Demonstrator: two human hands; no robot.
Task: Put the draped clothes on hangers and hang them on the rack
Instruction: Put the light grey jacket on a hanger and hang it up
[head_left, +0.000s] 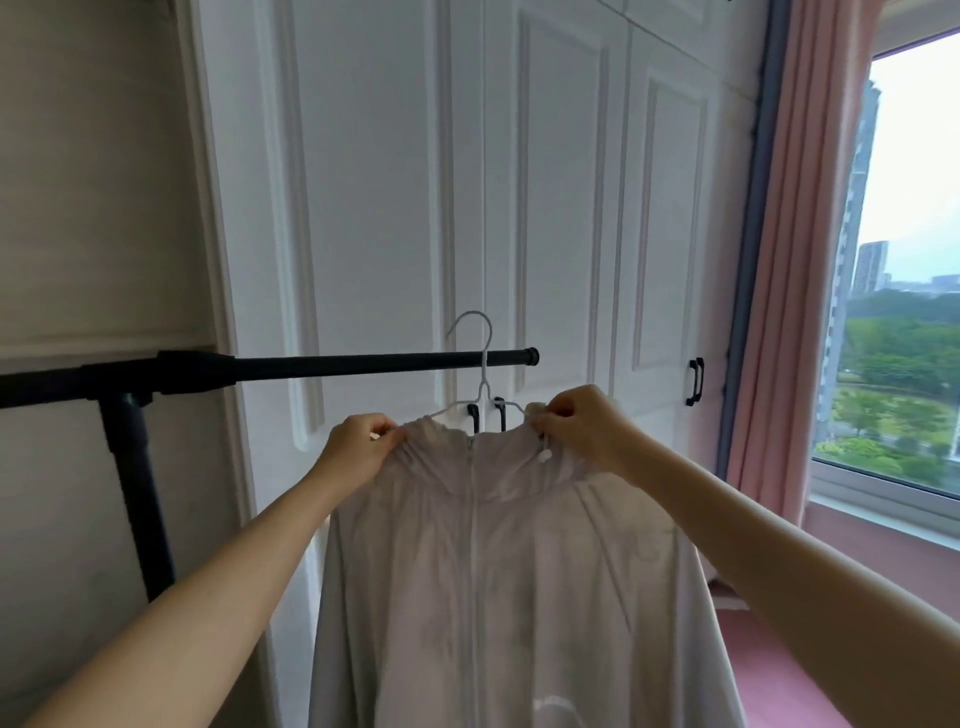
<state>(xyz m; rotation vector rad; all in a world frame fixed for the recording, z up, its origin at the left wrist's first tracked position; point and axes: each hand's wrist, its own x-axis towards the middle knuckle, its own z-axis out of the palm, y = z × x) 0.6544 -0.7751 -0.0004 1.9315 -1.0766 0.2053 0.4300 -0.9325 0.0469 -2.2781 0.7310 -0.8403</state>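
Note:
A pale grey zip-up jacket (509, 582) hangs from a thin white hanger (484, 364) in front of me. The hanger's hook rises above the black rack bar (363, 364), near the bar's right end; whether it rests on the bar I cannot tell. My left hand (358, 452) pinches the jacket's collar on its left side. My right hand (576, 421) pinches the collar on its right side, beside a white drawstring toggle (544, 456). The jacket's lower part runs out of view.
The rack's black upright post (137, 493) stands at the left against a beige wall. White wardrobe doors with black handles (693, 382) fill the background. A pink curtain (795, 260) and a window (904, 260) are at the right.

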